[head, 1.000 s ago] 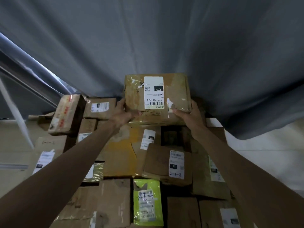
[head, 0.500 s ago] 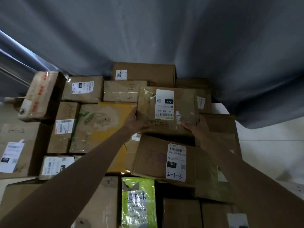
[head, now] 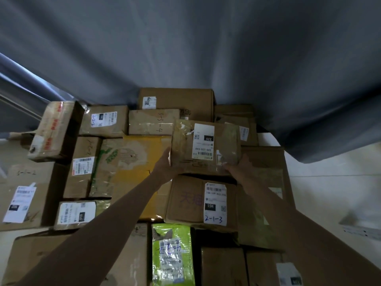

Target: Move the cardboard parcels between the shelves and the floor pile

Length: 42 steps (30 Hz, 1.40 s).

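Observation:
A taped brown cardboard parcel [head: 223, 145] with a white label reading 220 is held between both hands above the floor pile. My left hand [head: 165, 164] grips its near left corner. My right hand [head: 239, 167] grips its near right corner, thumb on the top face. Directly below and nearer lies a flat parcel marked 2-1-3 [head: 185, 201]. The pile of cardboard parcels [head: 144, 155] spreads under both arms across the middle of the view.
A grey curtain [head: 185, 48] hangs behind the pile. A tilted box with red print [head: 53, 131] sits at the far left. A green-wrapped packet [head: 173, 254] lies near the front. Pale floor [head: 329, 182] shows at the right.
Both hands have brought the 220 parcel down and to the right, closer to the pile. The view has tipped downward, so more boxes at the back of the pile now show.

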Each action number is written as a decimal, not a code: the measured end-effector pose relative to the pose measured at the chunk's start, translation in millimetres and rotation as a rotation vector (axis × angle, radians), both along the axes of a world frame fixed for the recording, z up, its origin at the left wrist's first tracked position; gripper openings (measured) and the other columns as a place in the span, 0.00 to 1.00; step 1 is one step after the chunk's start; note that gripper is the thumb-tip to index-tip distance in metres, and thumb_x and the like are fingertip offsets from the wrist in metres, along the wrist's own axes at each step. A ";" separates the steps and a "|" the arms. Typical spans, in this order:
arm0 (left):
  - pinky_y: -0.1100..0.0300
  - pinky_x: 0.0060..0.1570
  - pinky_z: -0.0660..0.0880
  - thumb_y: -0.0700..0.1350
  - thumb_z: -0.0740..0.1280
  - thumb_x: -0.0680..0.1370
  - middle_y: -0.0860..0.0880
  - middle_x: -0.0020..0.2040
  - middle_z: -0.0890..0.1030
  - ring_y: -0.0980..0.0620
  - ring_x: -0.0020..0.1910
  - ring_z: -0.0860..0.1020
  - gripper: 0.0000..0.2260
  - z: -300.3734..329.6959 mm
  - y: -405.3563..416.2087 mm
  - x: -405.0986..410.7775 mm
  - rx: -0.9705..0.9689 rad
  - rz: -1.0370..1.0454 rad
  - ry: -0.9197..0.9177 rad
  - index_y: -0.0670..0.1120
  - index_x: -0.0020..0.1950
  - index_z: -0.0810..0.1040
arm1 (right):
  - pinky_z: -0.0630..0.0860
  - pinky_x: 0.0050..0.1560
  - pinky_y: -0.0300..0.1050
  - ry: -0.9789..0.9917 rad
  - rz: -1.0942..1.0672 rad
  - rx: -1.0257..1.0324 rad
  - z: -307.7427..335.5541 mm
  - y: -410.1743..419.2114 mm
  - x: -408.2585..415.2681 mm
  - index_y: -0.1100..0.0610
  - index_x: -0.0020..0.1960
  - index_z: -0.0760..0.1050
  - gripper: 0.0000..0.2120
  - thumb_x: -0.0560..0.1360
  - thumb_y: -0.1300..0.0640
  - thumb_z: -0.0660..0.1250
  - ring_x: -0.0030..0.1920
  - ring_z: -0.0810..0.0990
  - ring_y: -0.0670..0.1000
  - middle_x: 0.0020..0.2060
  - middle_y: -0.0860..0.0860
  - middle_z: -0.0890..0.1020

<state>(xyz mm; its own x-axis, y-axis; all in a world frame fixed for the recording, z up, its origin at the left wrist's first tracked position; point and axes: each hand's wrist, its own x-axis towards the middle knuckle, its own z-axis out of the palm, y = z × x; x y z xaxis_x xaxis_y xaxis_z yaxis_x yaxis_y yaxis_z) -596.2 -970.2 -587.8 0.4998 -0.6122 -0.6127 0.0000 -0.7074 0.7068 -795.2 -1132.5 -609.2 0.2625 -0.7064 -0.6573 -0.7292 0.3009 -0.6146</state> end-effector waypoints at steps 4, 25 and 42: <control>0.50 0.70 0.67 0.45 0.77 0.73 0.48 0.80 0.59 0.43 0.78 0.60 0.46 45.6 16.2 1.0 0.068 -0.024 -0.022 0.49 0.82 0.50 | 0.76 0.65 0.58 -0.015 0.111 -0.082 53.5 8.5 5.3 0.50 0.66 0.72 0.20 0.76 0.55 0.71 0.66 0.75 0.56 0.63 0.53 0.77; 0.59 0.70 0.65 0.45 0.80 0.70 0.48 0.77 0.67 0.49 0.75 0.65 0.43 518.7 232.3 61.9 -0.288 0.087 -0.567 0.50 0.80 0.61 | 0.74 0.55 0.44 -0.487 0.560 -0.477 523.0 172.8 118.8 0.51 0.74 0.70 0.35 0.71 0.65 0.77 0.59 0.73 0.51 0.66 0.57 0.75; 0.53 0.71 0.66 0.56 0.78 0.70 0.49 0.74 0.71 0.48 0.73 0.69 0.41 629.4 672.9 9.6 0.078 0.239 -0.878 0.54 0.78 0.64 | 0.71 0.56 0.40 -0.524 1.254 -0.625 634.1 571.1 163.8 0.52 0.76 0.66 0.36 0.72 0.60 0.76 0.63 0.75 0.52 0.67 0.58 0.74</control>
<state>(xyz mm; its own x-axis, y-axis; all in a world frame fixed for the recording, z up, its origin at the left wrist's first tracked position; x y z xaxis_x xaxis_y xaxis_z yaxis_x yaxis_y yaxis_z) -586.6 -297.3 41.7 0.9141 -0.4053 0.0124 -0.3627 -0.8035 0.4720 -631.3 -561.4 24.9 0.9995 0.0266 0.0162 0.0306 -0.7409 -0.6709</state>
